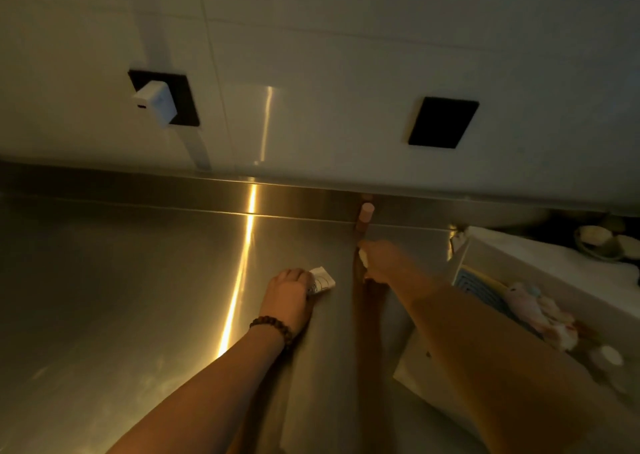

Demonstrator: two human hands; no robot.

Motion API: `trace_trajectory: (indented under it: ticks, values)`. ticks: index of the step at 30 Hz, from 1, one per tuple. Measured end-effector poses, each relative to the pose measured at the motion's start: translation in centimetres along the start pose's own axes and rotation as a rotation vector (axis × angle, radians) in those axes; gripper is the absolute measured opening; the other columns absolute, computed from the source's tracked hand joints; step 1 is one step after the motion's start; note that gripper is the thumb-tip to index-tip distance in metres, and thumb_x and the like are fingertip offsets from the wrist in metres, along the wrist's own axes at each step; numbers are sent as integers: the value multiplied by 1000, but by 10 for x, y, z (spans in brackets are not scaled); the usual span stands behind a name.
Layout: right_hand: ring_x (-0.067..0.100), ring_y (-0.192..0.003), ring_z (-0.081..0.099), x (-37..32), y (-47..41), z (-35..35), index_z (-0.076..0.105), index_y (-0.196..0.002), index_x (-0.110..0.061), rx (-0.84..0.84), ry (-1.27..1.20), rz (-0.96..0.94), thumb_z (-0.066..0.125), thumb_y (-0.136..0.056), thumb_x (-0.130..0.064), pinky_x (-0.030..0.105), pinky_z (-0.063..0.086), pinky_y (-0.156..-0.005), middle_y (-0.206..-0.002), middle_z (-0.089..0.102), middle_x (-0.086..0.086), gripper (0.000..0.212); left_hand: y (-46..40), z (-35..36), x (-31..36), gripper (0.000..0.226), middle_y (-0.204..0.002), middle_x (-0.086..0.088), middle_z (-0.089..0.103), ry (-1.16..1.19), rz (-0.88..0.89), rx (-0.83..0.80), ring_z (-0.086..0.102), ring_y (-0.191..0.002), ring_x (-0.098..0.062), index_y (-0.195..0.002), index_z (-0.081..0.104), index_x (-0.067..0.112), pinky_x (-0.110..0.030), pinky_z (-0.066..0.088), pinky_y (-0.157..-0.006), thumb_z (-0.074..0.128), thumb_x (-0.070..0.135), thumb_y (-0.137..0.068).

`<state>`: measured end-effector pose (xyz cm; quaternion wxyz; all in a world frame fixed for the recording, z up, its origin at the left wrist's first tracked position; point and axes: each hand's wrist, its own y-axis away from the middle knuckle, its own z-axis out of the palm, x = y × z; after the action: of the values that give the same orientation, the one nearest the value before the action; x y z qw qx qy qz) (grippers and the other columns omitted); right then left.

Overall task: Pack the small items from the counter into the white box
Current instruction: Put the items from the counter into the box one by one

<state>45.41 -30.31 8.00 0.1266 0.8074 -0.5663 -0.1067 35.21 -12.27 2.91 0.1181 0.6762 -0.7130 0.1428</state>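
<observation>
A dim, warm-lit view looked down on a stainless steel counter that filled most of the frame, with a pale tiled wall rising behind it. At the right edge sat the white box, open at the top, already holding a blue ridged item and a pastel soft toy. On the wall were two black square plates; the left one carried a white plug adapter, the right one was bare. The person's left hand, with a dark beaded bracelet at the wrist, rested on the counter with its fingers curled around a small white printed packet. The right hand reached further back, near the box, its fingers closed on a small white object. Just beyond it, against the counter's raised back edge, stood a small pinkish cylinder, upright and untouched.
</observation>
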Motion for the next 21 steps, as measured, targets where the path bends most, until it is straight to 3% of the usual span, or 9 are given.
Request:
trace_trajectory:
  ticks: [7,9,12,14,18,21]
  values:
    - [35,-110,56,15,30,-52,45,-133,-16,190,-204,-57,72,-78,-25,44,46,-92,-119,60,13,61,-12,-33,27,17,-92,-5,63,156,1,45,58,-87,-24,-99,62,19,-34,46,-72,50,29,-91]
    - [33,-111,56,30,49,-71,53,-124,-20,288,-330,-49,73,-77,-24,43,46,-92,-119,60,11,52,-19,-48,47,16,-84,-7,63,171,45,85,58,-80,-26,-95,62,17,-33,43,-64,52,28,-90]
    - [29,-120,50,64,87,-91,52,-129,-17,390,-448,12,77,-75,-23,35,40,-98,-130,54,11,60,-28,-73,88,13,-81,-1,60,227,147,172,55,-74,-19,-93,63,15,-21,30,-54,54,24,-90]
    - [27,-119,50,88,117,-98,51,-131,-17,451,-451,56,78,-74,-22,31,38,-95,-130,53,11,63,-32,-88,120,16,-89,1,61,296,239,223,54,-79,-15,-101,63,17,-20,35,-61,55,25,-91]
    - [27,-116,52,128,170,-101,53,-129,-15,513,-435,142,78,-74,-21,29,37,-89,-126,56,11,60,-35,-100,178,21,-100,-1,64,327,420,223,58,-91,-19,-108,62,17,-33,44,-80,54,27,-91]
    - [26,-120,50,152,204,-90,51,-132,-16,524,-447,205,76,-77,-22,34,39,-95,-131,54,9,61,-34,-93,214,24,-105,-3,64,301,544,179,56,-98,-20,-113,61,17,-26,38,-82,54,26,-91]
